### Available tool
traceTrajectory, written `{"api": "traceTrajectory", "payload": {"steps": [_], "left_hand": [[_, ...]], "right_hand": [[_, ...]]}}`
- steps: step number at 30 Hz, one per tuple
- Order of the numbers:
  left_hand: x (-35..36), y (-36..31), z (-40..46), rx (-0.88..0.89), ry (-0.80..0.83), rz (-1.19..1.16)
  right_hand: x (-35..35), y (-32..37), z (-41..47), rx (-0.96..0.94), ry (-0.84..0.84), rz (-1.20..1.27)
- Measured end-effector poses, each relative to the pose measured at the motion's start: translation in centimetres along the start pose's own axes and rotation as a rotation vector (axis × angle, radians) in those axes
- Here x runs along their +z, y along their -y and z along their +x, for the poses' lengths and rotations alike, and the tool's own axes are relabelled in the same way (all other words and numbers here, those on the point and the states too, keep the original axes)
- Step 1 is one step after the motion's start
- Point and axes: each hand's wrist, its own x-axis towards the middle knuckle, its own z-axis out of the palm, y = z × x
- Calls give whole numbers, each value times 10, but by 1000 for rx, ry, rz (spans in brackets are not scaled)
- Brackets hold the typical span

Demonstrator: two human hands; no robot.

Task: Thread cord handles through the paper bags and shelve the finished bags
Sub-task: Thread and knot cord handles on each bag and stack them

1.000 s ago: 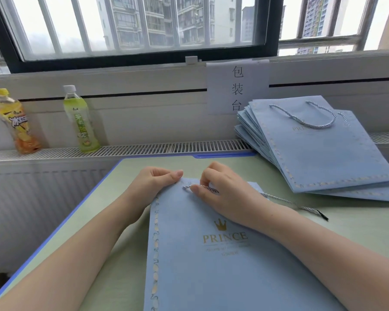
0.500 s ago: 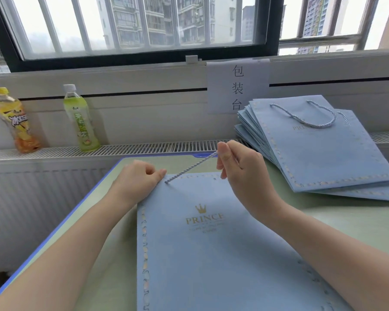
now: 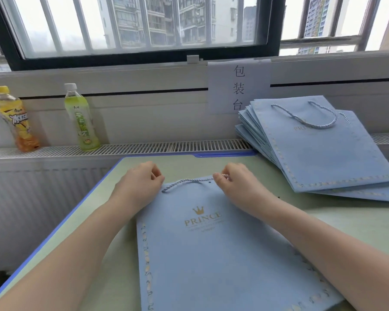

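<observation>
My left hand (image 3: 142, 182) and right hand (image 3: 236, 185) each pinched an end of the cord (image 3: 184, 182) atop the blue bag (image 3: 211, 254) on the desk (image 3: 94, 239).

Bag (image 3: 222, 261): matt pale-blue paper, smooth, with gold foil-look print; cord (image 3: 184, 182) of twisted, ropy fibre, slight sheen. Stack (image 3: 319, 153) of the same matt paper, its top bag carrying a like twisted cord. Bench (image 3: 357, 218): smooth matt green top; bottles (image 3: 82, 117) clear glossy plastic; sign (image 3: 238, 86) plain white paper.
</observation>
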Motion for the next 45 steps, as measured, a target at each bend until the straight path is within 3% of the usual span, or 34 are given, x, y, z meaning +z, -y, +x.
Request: {"api": "traceTrajectory", "payload": {"steps": [4, 7, 12, 18, 25, 27, 30, 34, 37, 41, 45], "left_hand": [[6, -10, -7, 147, -8, -52], [10, -17, -12, 223, 102, -68], [14, -24, -21, 372, 248, -228], [12, -31, -25, 444, 220, -332], [-10, -31, -18, 252, -74, -793], [-14, -31, -17, 207, -38, -948], [-20, -31, -14, 81, 160, -1253], [-18, -29, -18, 94, 511, -1296], [-16, -31, -25, 150, 689, -1134], [-20, -35, -35, 244, 841, -798], [-20, -39, -38, 273, 910, -600]], "right_hand": [[-2, 9, -5, -41, 114, -147], [0, 19, -15, -119, 158, -236], [0, 27, -26, -241, 18, -367], [-5, 24, -21, -233, -127, -197], [-2, 12, -15, -239, -135, -227], [-2, 11, -13, -250, -149, -257], [-5, 11, -12, -229, -191, -235], [-4, 7, -8, -129, -234, 75], [-8, 12, -6, 51, -168, 545], [-18, 16, 0, 304, -49, 1254], [-21, 14, 3, 377, -143, 1430]]}}
